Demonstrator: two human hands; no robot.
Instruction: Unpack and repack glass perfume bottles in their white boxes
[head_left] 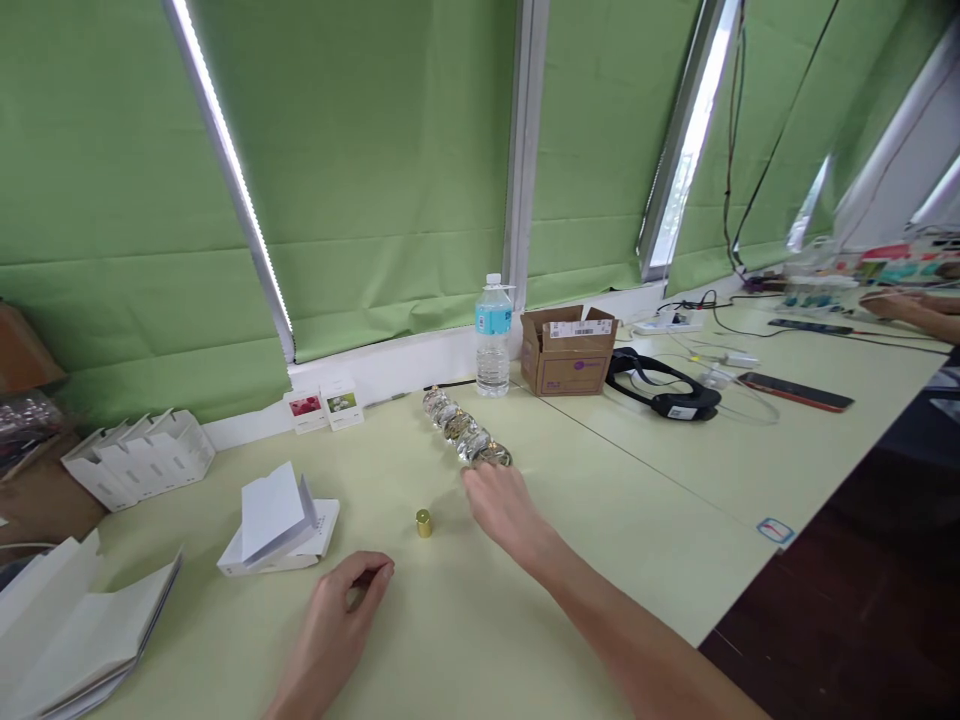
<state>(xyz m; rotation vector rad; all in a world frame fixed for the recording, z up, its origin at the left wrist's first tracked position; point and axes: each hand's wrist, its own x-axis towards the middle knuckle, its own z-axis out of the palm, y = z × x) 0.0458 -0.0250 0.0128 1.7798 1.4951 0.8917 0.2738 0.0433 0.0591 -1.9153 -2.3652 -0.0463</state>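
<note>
My right hand (pixel 504 502) reaches over the table to the near end of a row of shiny silver and gold foil-like pieces (pixel 463 432). Its fingers are curled down, and whatever they hold is hidden behind the knuckles. Closer to me, my left hand (pixel 335 618) rests near the tabletop with thumb and index tip together in a loop; nothing shows between them. A small gold cylindrical cap (pixel 424 523) stands upright on the table between the two hands, apart from both.
Left lie a white box (pixel 319 530) with folded paper (pixel 274 512), white trays (pixel 142 462) and an open white folder (pixel 97 630). Behind stand two small picture boxes (pixel 324 407), a water bottle (pixel 493 345) and a cardboard box (pixel 568 360). A black headset (pixel 667 390) and phone (pixel 795 391) lie right; another person's arm (pixel 911 312) shows beyond.
</note>
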